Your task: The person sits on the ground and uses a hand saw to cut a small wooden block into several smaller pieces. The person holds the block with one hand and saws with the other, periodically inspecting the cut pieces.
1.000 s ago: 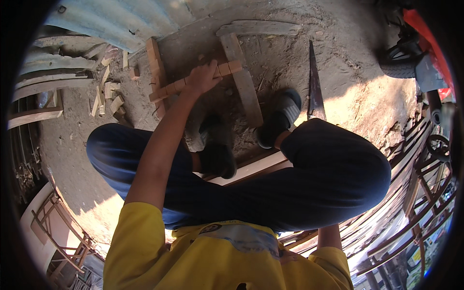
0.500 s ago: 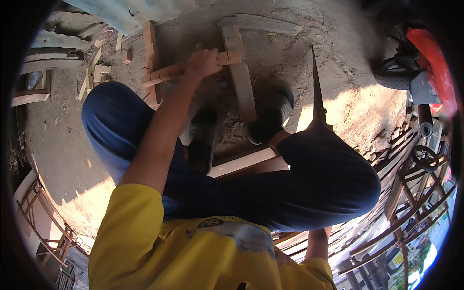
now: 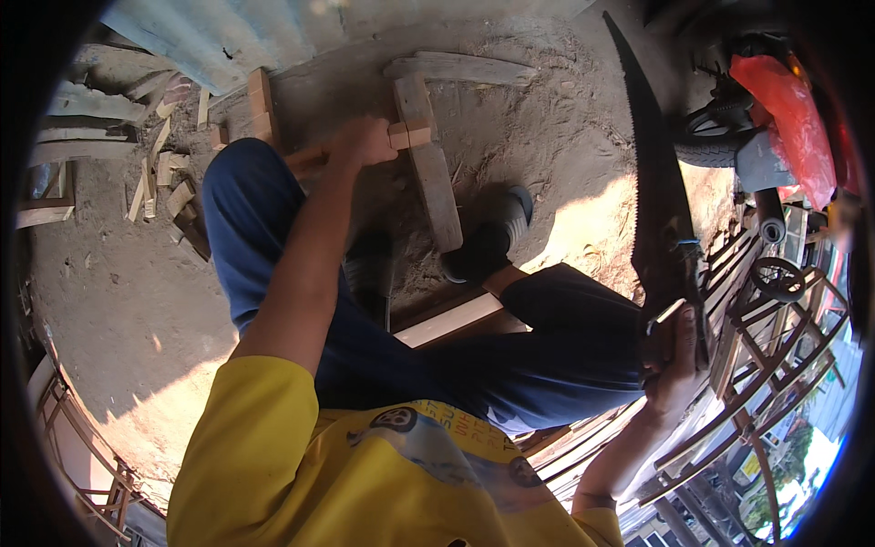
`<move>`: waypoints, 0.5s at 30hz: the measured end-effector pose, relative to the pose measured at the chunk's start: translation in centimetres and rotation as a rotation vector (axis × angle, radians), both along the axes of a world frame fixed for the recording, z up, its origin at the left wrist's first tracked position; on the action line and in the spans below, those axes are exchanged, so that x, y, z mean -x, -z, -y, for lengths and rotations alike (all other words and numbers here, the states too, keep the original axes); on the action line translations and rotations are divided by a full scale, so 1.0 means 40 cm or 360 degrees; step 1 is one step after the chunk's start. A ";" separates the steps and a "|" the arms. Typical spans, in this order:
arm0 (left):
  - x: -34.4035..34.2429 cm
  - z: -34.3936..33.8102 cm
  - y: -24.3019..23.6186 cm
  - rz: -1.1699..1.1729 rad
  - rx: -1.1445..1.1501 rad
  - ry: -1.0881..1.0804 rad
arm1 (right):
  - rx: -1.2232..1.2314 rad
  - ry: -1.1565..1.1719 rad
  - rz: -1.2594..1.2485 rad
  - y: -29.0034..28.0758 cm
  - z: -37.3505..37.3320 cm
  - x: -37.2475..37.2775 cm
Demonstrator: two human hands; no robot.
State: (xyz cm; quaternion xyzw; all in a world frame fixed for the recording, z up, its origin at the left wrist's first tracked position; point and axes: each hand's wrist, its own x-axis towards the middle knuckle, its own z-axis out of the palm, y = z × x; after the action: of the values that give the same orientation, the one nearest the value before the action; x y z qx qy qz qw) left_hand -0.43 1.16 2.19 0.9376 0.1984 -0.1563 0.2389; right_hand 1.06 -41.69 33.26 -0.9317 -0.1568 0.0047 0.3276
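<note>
My left hand (image 3: 363, 141) is closed round a short wooden stick (image 3: 411, 135). Its right end lies over a weathered grey plank (image 3: 438, 201) on the ground, and its left part runs behind my forearm and knee. Out to the right, my right hand (image 3: 674, 351) grips the handle of a handsaw (image 3: 654, 164). The saw's long dark blade points up and away, its toothed edge towards the left, apart from the stick. A brown wooden block (image 3: 262, 108) stands beyond my left knee.
Wood offcuts (image 3: 150, 178) litter the dirt at the left. Another weathered board (image 3: 465, 68) lies beyond the grey plank. A wheel (image 3: 706, 137) and a red plastic bag (image 3: 784, 118) are at the far right, above a wooden frame (image 3: 766, 365). Corrugated sheeting (image 3: 210, 41) borders the far side.
My right hand has come out from behind my right thigh, bringing the handsaw up and to the right. My left hand still holds the stick; the view has shifted slightly.
</note>
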 end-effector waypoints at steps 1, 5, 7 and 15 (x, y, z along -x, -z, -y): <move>-0.001 -0.003 -0.017 -0.0050 -0.0048 0.0018 | -0.0095 -0.0017 -0.0130 0.045 -0.068 0.058; 0.006 0.001 0.032 0.0092 -0.0013 -0.0042 | -0.0326 0.0024 -0.0924 0.178 -0.204 0.233; 0.009 -0.005 0.033 0.0100 0.0073 -0.0079 | -0.0323 -0.0054 -0.1008 0.211 -0.227 0.288; -0.004 0.004 -0.011 -0.0080 -0.0076 0.0006 | -0.0251 -0.0051 -0.1026 0.221 -0.205 0.347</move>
State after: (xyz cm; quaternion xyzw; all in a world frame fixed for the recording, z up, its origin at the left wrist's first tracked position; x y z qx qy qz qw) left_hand -0.29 1.02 2.64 0.9392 0.2062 -0.1755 0.2112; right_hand -12.83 -33.48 24.41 -0.8515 -0.0595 0.2921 0.4314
